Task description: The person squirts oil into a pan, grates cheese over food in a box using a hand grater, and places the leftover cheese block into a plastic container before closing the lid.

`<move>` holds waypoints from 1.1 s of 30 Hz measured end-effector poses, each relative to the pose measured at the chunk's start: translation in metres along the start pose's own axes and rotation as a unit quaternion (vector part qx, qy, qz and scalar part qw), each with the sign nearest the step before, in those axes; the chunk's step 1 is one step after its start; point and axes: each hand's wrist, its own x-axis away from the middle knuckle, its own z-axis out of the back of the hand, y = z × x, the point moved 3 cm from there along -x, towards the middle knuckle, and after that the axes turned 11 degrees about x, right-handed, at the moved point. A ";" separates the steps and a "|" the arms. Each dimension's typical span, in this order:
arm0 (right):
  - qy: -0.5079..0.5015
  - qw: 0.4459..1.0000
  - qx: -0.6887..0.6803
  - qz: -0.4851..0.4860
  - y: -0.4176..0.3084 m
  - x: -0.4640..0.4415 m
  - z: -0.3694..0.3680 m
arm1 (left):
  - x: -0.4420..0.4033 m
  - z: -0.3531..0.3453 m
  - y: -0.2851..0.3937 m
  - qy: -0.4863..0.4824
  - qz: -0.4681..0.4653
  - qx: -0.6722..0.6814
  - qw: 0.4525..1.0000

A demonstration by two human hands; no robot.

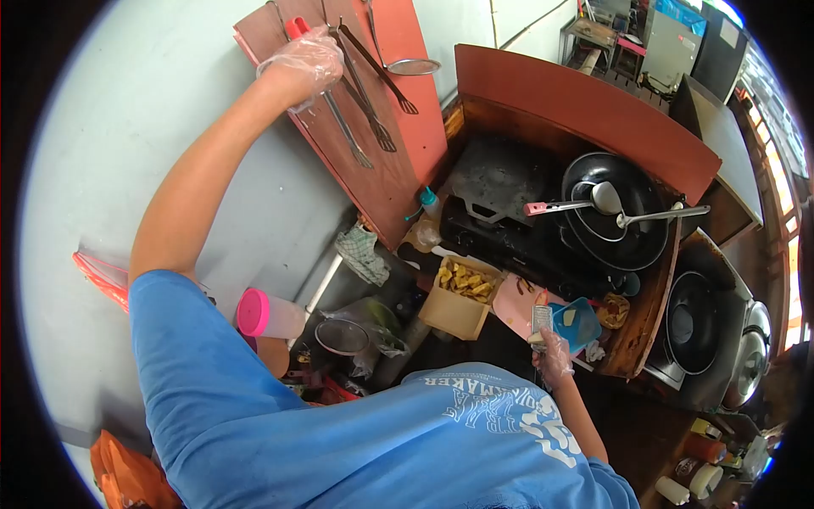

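My left hand, in a clear plastic glove, is raised at the wall board, its fingers closed around a red-handled metal utensil. The utensil's metal end points down; its exact kind is unclear. Several dark slotted utensils and a strainer hang beside that hand. Low on the right, my gloved right hand is closed on a small metal grater, with a pale piece against it. A blue container and a pink board lie close to the grater.
An open cardboard box holds fried yellow pieces. Behind it are a black griddle and a wok with a spatula and ladle across it. A pink-lidded container stands at left, near a checked cloth.
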 end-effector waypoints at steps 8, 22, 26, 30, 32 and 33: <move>-0.016 0.996 0.086 0.010 -0.006 0.003 0.013 | 0.058 0.014 0.075 0.036 0.093 0.096 0.990; -0.023 0.997 0.070 -0.022 0.010 0.022 0.037 | 0.126 -0.152 0.391 -0.169 0.260 0.611 0.728; -0.026 0.998 0.056 -0.022 0.017 0.020 0.041 | 0.119 -0.141 0.405 -0.245 0.233 0.551 0.763; -0.018 0.998 0.051 -0.027 0.018 0.021 0.044 | 0.104 -0.139 0.415 -0.278 0.231 0.505 0.784; -0.011 0.998 0.049 -0.026 0.020 0.022 0.047 | 0.099 -0.135 0.418 -0.270 0.224 0.511 0.785; -0.010 0.998 0.047 -0.026 0.020 0.023 0.047 | 0.097 -0.131 0.418 -0.261 0.218 0.519 0.784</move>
